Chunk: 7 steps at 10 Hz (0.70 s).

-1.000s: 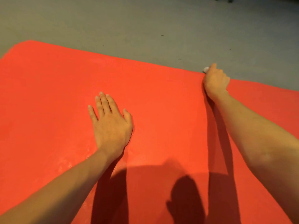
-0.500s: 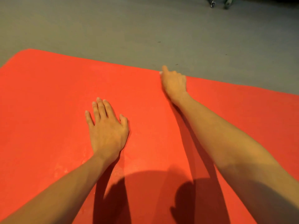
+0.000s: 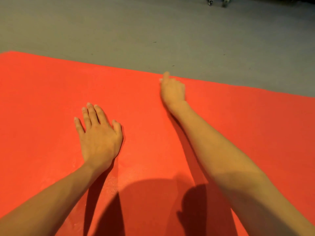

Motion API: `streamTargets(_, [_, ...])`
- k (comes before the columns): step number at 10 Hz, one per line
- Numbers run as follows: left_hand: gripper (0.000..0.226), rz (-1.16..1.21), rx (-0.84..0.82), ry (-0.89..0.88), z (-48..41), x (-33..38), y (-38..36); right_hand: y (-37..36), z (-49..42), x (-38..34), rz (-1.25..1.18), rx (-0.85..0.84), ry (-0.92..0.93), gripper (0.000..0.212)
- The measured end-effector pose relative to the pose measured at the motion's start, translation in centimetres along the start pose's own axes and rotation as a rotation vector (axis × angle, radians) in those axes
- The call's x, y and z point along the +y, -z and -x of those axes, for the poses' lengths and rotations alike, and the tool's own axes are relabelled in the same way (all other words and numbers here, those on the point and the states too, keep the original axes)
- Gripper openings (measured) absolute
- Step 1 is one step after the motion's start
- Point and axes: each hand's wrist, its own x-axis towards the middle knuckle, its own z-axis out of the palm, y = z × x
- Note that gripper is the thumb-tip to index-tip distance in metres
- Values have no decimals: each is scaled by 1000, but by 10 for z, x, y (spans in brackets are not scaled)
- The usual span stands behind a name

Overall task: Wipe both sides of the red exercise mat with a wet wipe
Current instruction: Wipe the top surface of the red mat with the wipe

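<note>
**Right hand curled at the mat's far edge, left hand flat beside it**

The right hand (image 3: 173,90) reaches out to the far edge of the red exercise mat (image 3: 42,103). Its fingers are curled under and its knuckles face up. At its left side, by the fingertips, a small pale sliver shows, which looks like the wet wipe (image 3: 160,80) held inside the curled fingers. The hand is blurred, so how much of the wipe it holds cannot be told. One fingertip pokes just past the mat's edge, over the floor.

The left hand (image 3: 99,133) lies palm down on the mat, nearer to the person and to the left of the right hand. Its fingers are straight and slightly spread, the thumb is out to the right, and it holds nothing. Both forearms are bare and stretch forward from the bottom corners of the view.

The mat lies flat on a grey floor (image 3: 136,31) and fills the lower part of the view, its far edge running at a slant from left down to right. Dark shadows of the person and the arms fall across its near part. At the top edge, well apart from the mat, two small dark objects (image 3: 211,1) stand on the floor, too cut off to identify.
</note>
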Motion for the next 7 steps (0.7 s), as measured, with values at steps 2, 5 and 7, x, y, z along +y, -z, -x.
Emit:
streamTargets(2, [73, 12, 3, 7, 2, 0, 2, 2, 10, 41, 9, -35, 176, 34])
streamTargets(5, [73, 8, -9, 8, -1, 1, 2, -13, -2, 139, -236, 73, -112, 19])
streamTargets(7, [73, 1, -15, 7, -2, 1, 2, -3, 18, 153, -123, 95, -86, 32])
